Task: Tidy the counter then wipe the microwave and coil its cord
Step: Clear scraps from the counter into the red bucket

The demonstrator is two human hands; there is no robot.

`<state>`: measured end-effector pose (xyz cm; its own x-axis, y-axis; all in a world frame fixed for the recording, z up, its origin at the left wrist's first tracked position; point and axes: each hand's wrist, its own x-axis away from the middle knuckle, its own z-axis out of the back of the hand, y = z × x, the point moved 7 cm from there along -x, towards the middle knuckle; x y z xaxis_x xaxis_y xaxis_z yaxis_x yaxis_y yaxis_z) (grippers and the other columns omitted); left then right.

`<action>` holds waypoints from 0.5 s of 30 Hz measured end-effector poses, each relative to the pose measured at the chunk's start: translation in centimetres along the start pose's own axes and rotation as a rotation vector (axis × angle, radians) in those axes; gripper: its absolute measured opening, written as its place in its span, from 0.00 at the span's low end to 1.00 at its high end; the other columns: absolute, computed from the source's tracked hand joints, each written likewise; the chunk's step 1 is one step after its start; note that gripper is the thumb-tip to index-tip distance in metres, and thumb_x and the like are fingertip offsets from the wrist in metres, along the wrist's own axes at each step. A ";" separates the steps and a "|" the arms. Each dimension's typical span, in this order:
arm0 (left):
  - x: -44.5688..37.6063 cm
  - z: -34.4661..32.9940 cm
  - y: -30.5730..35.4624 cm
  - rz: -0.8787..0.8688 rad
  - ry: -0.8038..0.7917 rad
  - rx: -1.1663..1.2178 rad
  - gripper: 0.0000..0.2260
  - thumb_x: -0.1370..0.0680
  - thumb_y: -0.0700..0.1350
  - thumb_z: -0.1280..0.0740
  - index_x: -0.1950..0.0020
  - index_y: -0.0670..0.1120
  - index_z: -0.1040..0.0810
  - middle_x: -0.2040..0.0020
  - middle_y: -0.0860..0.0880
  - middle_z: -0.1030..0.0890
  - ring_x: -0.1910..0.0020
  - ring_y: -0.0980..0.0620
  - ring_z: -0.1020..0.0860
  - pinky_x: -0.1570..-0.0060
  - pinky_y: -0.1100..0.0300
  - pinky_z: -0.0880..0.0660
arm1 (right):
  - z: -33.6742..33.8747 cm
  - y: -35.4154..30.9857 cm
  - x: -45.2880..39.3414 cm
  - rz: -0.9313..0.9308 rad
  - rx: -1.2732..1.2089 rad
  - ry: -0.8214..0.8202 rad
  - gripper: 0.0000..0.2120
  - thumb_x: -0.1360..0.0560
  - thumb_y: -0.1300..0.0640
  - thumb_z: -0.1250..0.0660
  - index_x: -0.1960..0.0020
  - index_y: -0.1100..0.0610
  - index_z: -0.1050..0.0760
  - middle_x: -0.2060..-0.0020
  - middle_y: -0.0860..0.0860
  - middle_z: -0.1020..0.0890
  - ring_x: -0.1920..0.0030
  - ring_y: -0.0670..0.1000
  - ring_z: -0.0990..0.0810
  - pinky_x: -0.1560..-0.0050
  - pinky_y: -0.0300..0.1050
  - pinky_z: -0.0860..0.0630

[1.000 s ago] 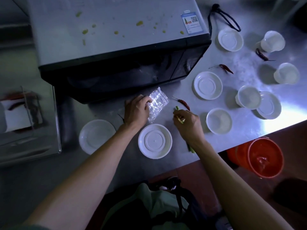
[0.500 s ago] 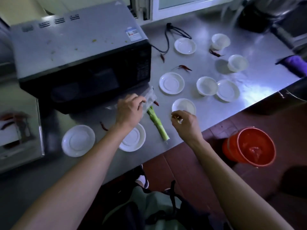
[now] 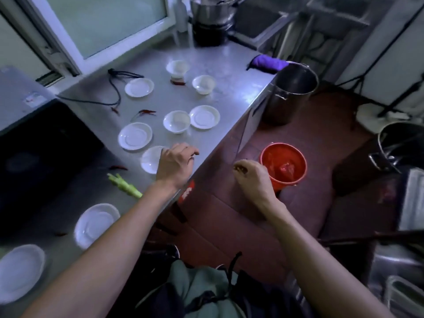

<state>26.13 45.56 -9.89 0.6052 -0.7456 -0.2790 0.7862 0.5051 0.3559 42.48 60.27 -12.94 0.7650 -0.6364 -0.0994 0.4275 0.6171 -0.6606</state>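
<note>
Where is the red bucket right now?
The red bucket sits on the floor at the right of the head view, past the counter's edge. It is just beyond the right hand and in front of the tall metal pot.

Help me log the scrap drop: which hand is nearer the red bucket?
Right. The right hand hangs just beside the red bucket, off the counter; the left hand sits at the counter edge.

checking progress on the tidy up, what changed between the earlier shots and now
The right hand, pinched shut on a small scrap picked up beside the green stalk, has swung off the counter toward the red bucket. The left hand has left the clear plastic bag by the microwave and now rests near the counter edge; the bag is out of sight. Stalk, saucers, chillies and cord have not moved.
</note>
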 end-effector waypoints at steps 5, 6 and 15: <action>-2.2 -3.7 7.3 -0.165 -0.100 0.044 0.07 0.25 0.40 0.30 0.49 0.49 0.17 0.53 0.49 0.18 0.50 0.43 0.21 0.52 0.48 0.28 | 4.7 5.1 2.2 -0.102 0.012 0.117 0.09 0.26 0.61 0.28 0.47 0.57 0.17 0.53 0.54 0.16 0.52 0.55 0.19 0.47 0.48 0.23; -2.6 -4.4 8.5 -0.203 -0.119 0.054 0.06 0.25 0.41 0.29 0.49 0.48 0.17 0.54 0.48 0.19 0.52 0.43 0.21 0.53 0.47 0.27 | 5.3 6.0 2.5 -0.124 0.012 0.128 0.09 0.26 0.61 0.28 0.46 0.57 0.17 0.52 0.53 0.16 0.51 0.54 0.19 0.47 0.48 0.23; -6.4 -11.8 14.9 -0.458 -0.243 0.117 0.06 0.28 0.39 0.26 0.53 0.48 0.15 0.56 0.52 0.17 0.51 0.46 0.23 0.59 0.50 0.28 | 7.7 13.1 1.9 -0.311 0.023 0.177 0.09 0.26 0.59 0.28 0.46 0.54 0.17 0.54 0.50 0.16 0.53 0.51 0.20 0.49 0.52 0.21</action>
<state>35.46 63.01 -13.30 0.1461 -0.9647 -0.2191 0.9358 0.0630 0.3468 53.21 70.71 -16.04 0.5019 -0.8646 -0.0251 0.6392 0.3903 -0.6627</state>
